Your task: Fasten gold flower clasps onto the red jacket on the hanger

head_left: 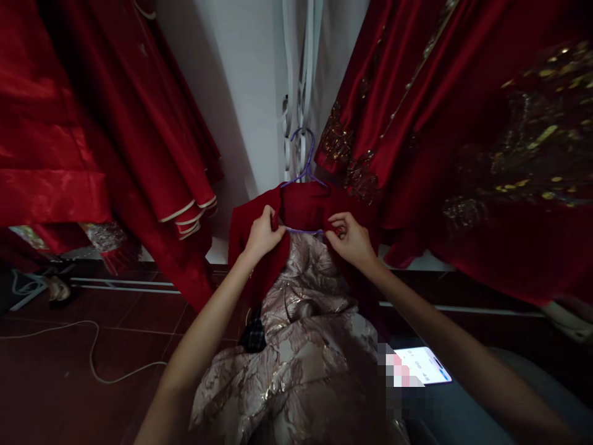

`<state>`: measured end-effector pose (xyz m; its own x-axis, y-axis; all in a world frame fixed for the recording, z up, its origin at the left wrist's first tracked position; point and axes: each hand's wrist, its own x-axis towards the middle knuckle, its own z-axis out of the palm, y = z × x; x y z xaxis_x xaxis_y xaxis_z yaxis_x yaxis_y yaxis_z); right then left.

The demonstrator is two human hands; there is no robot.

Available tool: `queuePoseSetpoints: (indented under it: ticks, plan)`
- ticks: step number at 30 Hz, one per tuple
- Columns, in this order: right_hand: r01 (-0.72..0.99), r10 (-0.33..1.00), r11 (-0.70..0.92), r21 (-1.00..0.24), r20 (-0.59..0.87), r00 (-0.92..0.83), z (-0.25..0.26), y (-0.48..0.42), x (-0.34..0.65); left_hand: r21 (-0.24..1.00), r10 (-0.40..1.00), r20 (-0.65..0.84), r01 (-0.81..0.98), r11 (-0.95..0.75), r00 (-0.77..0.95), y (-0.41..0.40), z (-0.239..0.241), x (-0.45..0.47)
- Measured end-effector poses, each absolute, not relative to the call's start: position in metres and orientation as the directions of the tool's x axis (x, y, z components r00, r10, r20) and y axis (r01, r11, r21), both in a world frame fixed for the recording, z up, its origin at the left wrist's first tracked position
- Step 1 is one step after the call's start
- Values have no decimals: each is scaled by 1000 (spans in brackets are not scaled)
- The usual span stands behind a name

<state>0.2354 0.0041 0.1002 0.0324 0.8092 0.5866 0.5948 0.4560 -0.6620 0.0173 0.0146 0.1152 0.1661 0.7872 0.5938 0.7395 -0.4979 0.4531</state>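
Head camera view showed a red jacket (248, 216) spread on a purple hanger (308, 167), whose hook met the white uprights (303, 68) by the wall, straight ahead of the person. Below the hanger's lower bar a pale brocade garment (296, 377) ran down toward the person and widened at the bottom of the picture; whether it was looped over the bar or fastened there could not be told.

The left hand (263, 236) pinched the jacket's front edge between thumb and fingers, beside the left end of the bar. The right hand (353, 242) sat at the opposite edge, thumb and forefinger curled close to the red cloth, but whether they gripped it firmly could not be made out.

The jacket looked soft and fairly light, likely to fold or slump wherever it lacked support, so its front edges and shoulders seemed the best places to take hold. The brocade seemed heavier and stiffer, with a slick, metallic sheen that might slide along the bar; a full handful near its gathered top would probably serve better than a fingertip pinch. The hanger itself looked thin and perhaps inclined to flex, and its neck offered the steadiest hold
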Motion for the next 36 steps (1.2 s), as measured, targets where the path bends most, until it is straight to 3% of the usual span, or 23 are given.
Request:
queuePoseSetpoints:
  ticks: [3,5,9,16,22,29,32,36]
  plan:
    - [310,882,455,-835,470,-29,95,11,212,510,787,542,629,-587,295,13,102,37]
    - [141,895,444,-885,433,-104,94,10,199,518,765,542,579,-630,348,11,96,46]
    - [28,883,444,-896,431,-186,92,3,199,615,771,587,483,-623,247,5,85,52]
    - [36,895,366,-930,341,-289,90,-11,224,776,787,616,205,-597,-40,-6,63,62]
    - [52,885,428,-902,407,-227,93,-10,222,829,807,557,87,-552,-197,-9,60,63]
    - [34,924,358,-933,348,-159,90,-6,215,823,832,547,239,-516,-88,-13,69,55]
    - [119,903,421,-899,404,-145,92,-3,214,810,843,537,288,-512,-12,-15,75,51]
    - [302,851,521,-798,461,-251,104,-3,215,780,839,541,335,-528,61,-16,82,45]
